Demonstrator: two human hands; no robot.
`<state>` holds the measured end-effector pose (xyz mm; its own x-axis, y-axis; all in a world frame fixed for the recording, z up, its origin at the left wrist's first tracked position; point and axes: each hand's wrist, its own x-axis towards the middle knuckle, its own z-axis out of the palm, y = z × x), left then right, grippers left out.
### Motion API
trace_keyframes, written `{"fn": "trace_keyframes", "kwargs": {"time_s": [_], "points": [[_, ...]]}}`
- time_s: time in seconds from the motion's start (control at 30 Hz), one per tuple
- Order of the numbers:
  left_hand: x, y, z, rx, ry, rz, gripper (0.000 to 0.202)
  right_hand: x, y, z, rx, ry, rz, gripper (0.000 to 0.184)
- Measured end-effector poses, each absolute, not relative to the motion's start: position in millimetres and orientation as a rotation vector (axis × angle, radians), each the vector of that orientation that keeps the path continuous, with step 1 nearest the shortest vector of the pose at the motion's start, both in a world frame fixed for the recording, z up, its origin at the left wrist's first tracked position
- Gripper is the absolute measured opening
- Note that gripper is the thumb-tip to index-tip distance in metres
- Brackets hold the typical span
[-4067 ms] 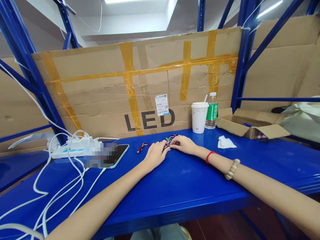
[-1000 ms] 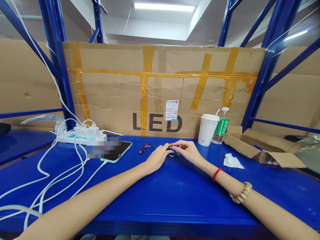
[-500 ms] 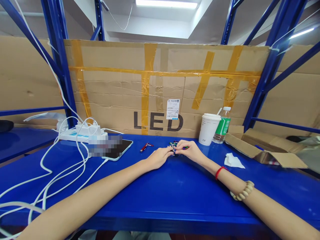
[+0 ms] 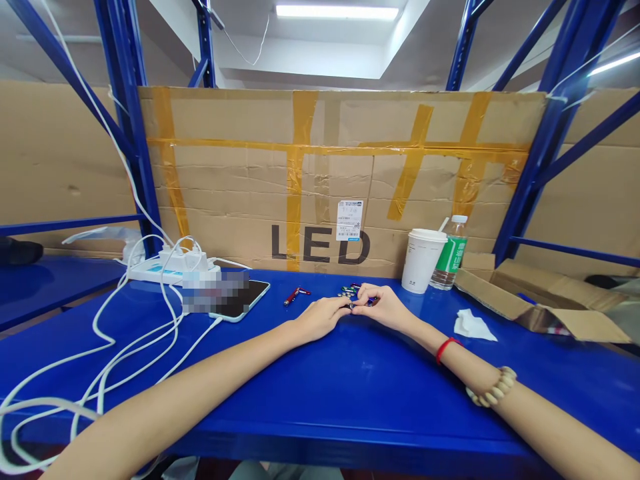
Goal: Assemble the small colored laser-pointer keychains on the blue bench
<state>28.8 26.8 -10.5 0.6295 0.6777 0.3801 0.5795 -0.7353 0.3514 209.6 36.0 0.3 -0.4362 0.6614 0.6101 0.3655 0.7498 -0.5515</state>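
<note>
My left hand point(image 4: 323, 317) rests low over the blue table, its fingers closed and their tips meeting those of my right hand point(image 4: 383, 307). Between the fingertips is a small, dark, shiny piece, too small and covered to name. Both hands pinch at it. Just behind them lies a cluster of small shiny coloured pieces point(image 4: 346, 292), green, purple and silvery, partly hidden by my right fingers. To the left, apart from my hands, lies a small red metallic stick point(image 4: 291, 297) with a short piece attached at an angle.
A phone point(image 4: 245, 301) and a white power strip point(image 4: 156, 272) with trailing white cables point(image 4: 173, 360) are at left. At right stand a white cup point(image 4: 423, 261) and a water bottle point(image 4: 450, 257), with a crumpled tissue point(image 4: 474, 325) and an open cardboard box point(image 4: 500, 297). Behind is a large cardboard sheet point(image 4: 240, 193).
My hands have drawn slightly towards me, off the cluster of small pieces, which shows more now. The fingertips still meet. The whole view has shifted a little.
</note>
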Motion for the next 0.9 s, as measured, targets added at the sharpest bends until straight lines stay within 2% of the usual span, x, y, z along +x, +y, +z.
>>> {"fn": "trace_keyframes", "kwargs": {"time_s": [0.6, 0.9], "points": [[31.4, 26.5, -10.2, 2.752, 1.148, 0.817, 0.031, 205.7, 33.0, 2.5, -0.952, -2.039, 0.432, 0.023], [32.1, 27.2, -10.1, 2.737, 1.255, 0.736, 0.031, 206.7, 37.0, 0.6, -0.954, -2.036, 0.467, 0.026]]}}
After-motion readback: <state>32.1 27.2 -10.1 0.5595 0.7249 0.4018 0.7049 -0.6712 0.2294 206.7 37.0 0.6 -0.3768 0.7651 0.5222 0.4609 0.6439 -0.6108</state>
